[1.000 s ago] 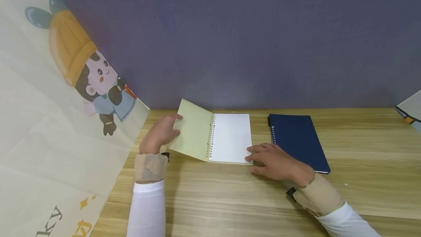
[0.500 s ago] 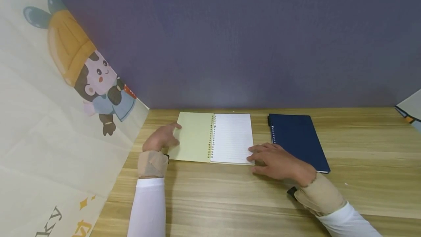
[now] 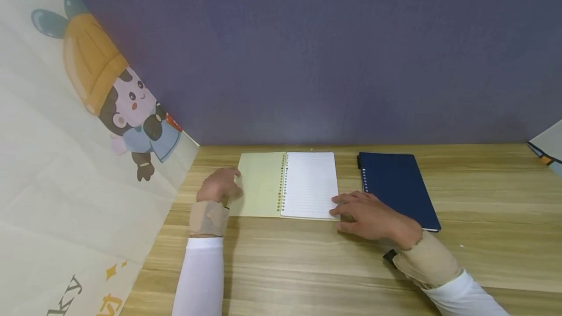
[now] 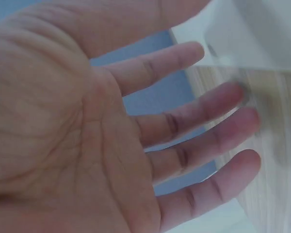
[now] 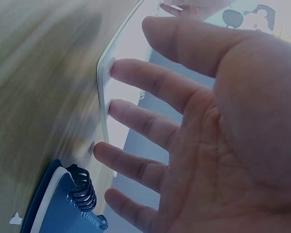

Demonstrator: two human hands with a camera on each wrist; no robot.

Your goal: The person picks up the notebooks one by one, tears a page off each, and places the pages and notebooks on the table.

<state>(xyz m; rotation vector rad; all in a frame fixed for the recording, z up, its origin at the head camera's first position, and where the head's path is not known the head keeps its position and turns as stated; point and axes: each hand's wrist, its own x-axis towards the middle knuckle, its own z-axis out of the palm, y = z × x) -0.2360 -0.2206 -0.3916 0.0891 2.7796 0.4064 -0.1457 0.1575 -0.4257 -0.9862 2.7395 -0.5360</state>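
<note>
In the head view a spiral notebook lies spread open, its pale yellow-green cover (image 3: 260,184) folded to the left and its lined white page (image 3: 309,184) on the right. My left hand (image 3: 218,185) is at the cover's outer left edge; the left wrist view shows its palm, with fingers spread and nothing held. Over the page's lower right corner, my right hand (image 3: 369,216) touches the paper with two fingertips (image 5: 120,68), fingers extended. Right beside that hand lies a closed dark blue notebook (image 3: 397,184), partly covered by it, with black binding rings (image 5: 82,191).
Both notebooks lie on a wood-grain table (image 3: 290,267). A dark blue-grey panel (image 3: 333,62) rises behind them. On the left stands a pale sheet (image 3: 57,160) printed with a cartoon figure. A tiny white scrap (image 3: 462,246) sits right of the blue notebook.
The raised cover has come down flat on the table. My left hand has moved lower and slightly right, reaching the cover's edge. The right hand has stayed nearly still.
</note>
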